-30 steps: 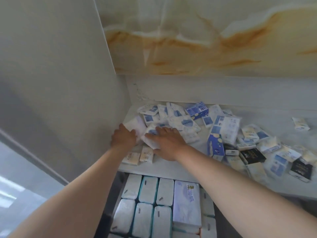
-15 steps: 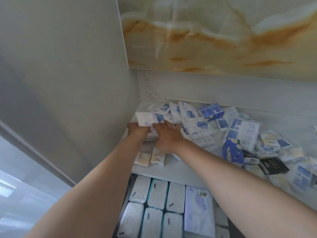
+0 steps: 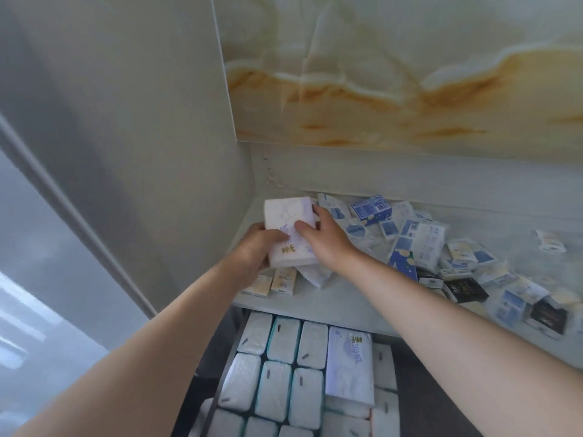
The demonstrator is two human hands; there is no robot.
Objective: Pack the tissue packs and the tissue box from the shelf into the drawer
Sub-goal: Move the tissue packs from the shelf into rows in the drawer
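Fingers (image 3: pixel 301 224) of left hand (image 3: pixel 252 247) and right hand (image 3: pixel 331 241) tight around tissue pack (image 3: pixel 285 212), arms outstretched.

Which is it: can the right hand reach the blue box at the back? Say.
Probably not yet: right hand grips the white pack with the left hand; nothing covers the blue box.

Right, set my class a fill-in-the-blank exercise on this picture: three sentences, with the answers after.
The left hand and the right hand both grip one ____ pack.
The open drawer lies ____ the shelf.
The blue box lies to the pack's ____.
Missing words: white, below, right.
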